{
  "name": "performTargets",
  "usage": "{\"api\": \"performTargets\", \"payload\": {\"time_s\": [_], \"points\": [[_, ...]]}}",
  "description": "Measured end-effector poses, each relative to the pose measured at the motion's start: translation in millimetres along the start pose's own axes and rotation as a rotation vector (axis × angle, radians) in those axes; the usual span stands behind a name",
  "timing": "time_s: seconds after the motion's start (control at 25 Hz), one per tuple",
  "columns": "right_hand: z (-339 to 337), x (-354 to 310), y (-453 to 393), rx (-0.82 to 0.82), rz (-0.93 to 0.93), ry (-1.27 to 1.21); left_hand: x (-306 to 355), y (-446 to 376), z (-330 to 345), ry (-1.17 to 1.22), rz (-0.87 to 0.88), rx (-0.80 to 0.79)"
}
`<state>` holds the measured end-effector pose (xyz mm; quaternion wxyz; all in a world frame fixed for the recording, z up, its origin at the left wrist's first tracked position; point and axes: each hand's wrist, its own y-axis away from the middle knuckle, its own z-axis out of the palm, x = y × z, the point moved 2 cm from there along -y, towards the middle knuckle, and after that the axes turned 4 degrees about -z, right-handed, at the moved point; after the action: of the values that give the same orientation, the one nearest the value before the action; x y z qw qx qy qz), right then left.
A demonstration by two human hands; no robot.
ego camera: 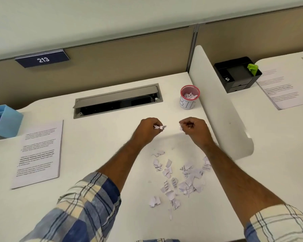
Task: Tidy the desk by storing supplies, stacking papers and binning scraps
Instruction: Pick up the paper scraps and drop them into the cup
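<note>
The white surface (112,172) fills most of the view, its near edge cut off by the bottom of the frame and its left end running out of sight. A white divider panel (217,102) stands along its right edge, and beyond that lies a neighbouring surface (278,137) with a printed sheet (283,89) cut off at the right and a black organiser (234,75) with something green (252,68) in it that is hard to make out. Near the far edge a grey cable hatch (117,100) is sunk into the white top, its inside too dark to read. A stack of printed papers (38,154) lies toward the left edge, the print too blurred to read. At the far left edge a light blue organiser (7,121) is partly cut off, its contents unclear. A small red-rimmed bin (189,96), partly wrapped in a lettered label, stands toward the far right corner beside the divider and already holds torn bits. Paper scraps (178,179) lie scattered toward the near right part, between the two forearms, some hidden under the right arm. The left hand (148,127) hovers mid-way toward the bin, its fingers curled round a few scraps that poke out at the thumb side. The right hand (194,127) hangs level with it, fingers closed, pinching a small white piece that barely shows. A number plate (42,59) reading 213 hangs on the back partition.
</note>
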<state>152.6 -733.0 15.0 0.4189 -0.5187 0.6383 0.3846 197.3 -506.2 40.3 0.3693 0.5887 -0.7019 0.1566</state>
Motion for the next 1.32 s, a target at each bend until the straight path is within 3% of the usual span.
{"api": "performTargets", "payload": {"time_s": [0.36,0.52,0.64,0.76,1.04,1.2,1.32], "points": [[-36,-30,-107,0.257,-0.098,0.168,97,-129,-2,-0.061,0.107,0.015],[-43,-27,-139,0.25,-0.036,0.283,120,-168,7,-0.155,0.075,0.026],[-46,-25,-149,0.208,0.004,0.311,123,-185,19,-0.169,0.015,-0.057],[-45,-22,-146,0.194,0.013,0.334,118,-185,28,-0.148,0.008,-0.098],[-42,-12,-114,0.272,-0.106,0.278,73,-152,23,0.147,-0.028,0.03],[-39,4,-75,0.252,-0.159,0.237,25,-100,25,0.071,-0.038,-0.024],[-37,20,-41,0.135,-0.082,0.229,-11,-56,32,0.031,-0.065,-0.097]]}}
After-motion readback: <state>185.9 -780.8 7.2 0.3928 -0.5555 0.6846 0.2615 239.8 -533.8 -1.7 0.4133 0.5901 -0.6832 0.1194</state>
